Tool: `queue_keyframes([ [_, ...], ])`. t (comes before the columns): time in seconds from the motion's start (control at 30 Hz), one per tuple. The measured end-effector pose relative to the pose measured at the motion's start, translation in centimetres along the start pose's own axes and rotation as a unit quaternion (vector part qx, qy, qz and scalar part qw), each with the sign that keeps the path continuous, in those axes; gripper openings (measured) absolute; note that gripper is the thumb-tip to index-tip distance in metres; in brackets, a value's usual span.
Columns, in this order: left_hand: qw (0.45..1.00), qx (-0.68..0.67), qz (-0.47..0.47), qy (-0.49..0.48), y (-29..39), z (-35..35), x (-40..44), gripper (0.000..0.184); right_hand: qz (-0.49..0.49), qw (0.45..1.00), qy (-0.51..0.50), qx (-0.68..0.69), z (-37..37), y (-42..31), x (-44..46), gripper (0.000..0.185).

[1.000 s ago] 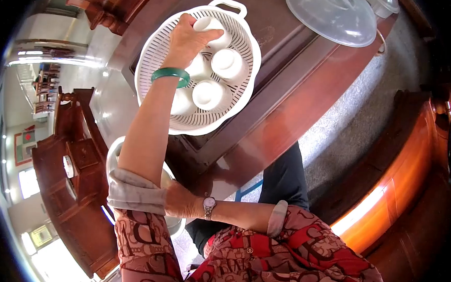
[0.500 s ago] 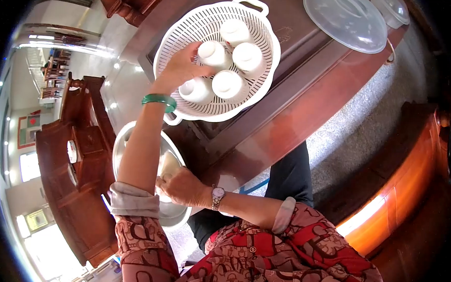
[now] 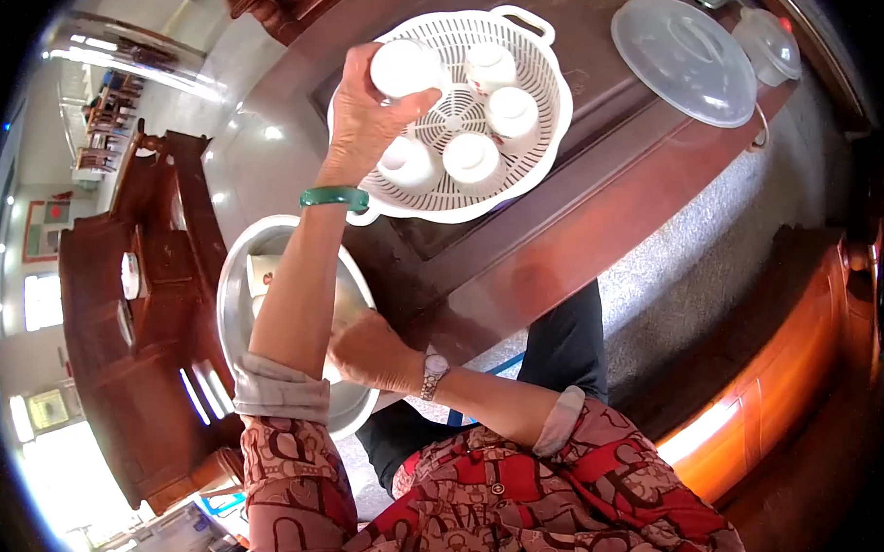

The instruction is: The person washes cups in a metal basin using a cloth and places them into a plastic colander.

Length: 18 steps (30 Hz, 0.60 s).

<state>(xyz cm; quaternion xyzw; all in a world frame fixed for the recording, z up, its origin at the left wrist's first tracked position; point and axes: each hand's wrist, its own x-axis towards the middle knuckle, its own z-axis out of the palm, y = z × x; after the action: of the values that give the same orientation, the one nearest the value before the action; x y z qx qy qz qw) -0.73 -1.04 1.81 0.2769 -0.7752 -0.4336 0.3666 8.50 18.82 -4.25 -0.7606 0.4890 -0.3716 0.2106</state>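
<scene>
My left hand (image 3: 365,103), with a green bangle at the wrist, grips a white cup (image 3: 406,70) above the left side of a white slotted basket (image 3: 548,158). In the basket stand several more white cups, apparently upside down, among them a near cup (image 3: 472,158). My right hand (image 3: 376,352), wearing a watch, is closed inside a metal basin (image 3: 230,278) below the table. Its fingers are partly hidden behind my left forearm, and what they hold is unclear. A white piece with a red print (image 3: 261,273) lies in the basin.
The basket rests on a dark wooden table (image 3: 520,269). At the table's far right are a translucent lid (image 3: 685,61) and a lidded clear container (image 3: 767,46). A wooden bench (image 3: 779,385) stands at right, and a carved wooden seat (image 3: 119,333) at left.
The cup in my left hand has come up and left, away from the other cups. My right hand stays in the basin, and the whole view has shifted slightly.
</scene>
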Motion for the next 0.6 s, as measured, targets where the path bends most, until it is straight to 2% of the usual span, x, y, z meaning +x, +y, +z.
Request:
queue_keyframes([
  [0.03,1.0,0.003,0.001,0.008,1.0,-0.4,-0.6,0.064,-0.008,1.0,-0.004,0.0,0.0,0.2,0.1,0.009],
  [0.1,0.996,-0.026,0.032,0.081,3.6,-1.3,-2.7,0.063,-0.045,0.998,0.053,0.006,0.3,0.5,0.2,0.01],
  [0.13,0.994,0.008,0.056,0.098,4.5,-2.1,-3.8,0.064,0.009,1.0,-0.002,-0.022,0.1,0.0,0.2,0.008],
  [0.17,0.991,0.029,0.053,0.121,5.0,-2.9,-5.1,0.067,0.0,1.0,-0.006,-0.02,0.3,0.0,0.3,0.008],
  [0.23,0.981,0.094,0.051,0.163,6.1,-4.8,-8.5,0.069,-0.018,0.995,0.099,-0.003,0.9,0.4,0.4,0.008],
  [0.27,0.975,0.116,0.047,0.183,5.9,-5.8,-10.2,0.07,-0.028,0.999,0.007,-0.034,0.6,0.7,0.2,0.01],
  [0.3,0.97,0.132,0.027,0.202,6.1,-6.7,-12.3,0.069,-0.013,0.994,0.111,0.005,0.6,0.3,0.3,0.01],
  [0.43,0.954,0.157,-0.021,0.254,5.7,-9.5,-20.7,0.066,0.003,0.993,0.118,-0.017,0.8,0.1,0.4,0.01],
  [0.53,0.944,0.09,-0.08,0.307,5.8,-10.2,-26.2,0.062,0.007,0.996,0.057,-0.069,-0.3,-0.5,0.4,0.013],
  [0.6,0.941,0.08,-0.098,0.314,6.0,-10.4,-28.9,0.061,0.002,0.996,0.061,-0.063,-0.1,-0.5,0.6,0.015],
])
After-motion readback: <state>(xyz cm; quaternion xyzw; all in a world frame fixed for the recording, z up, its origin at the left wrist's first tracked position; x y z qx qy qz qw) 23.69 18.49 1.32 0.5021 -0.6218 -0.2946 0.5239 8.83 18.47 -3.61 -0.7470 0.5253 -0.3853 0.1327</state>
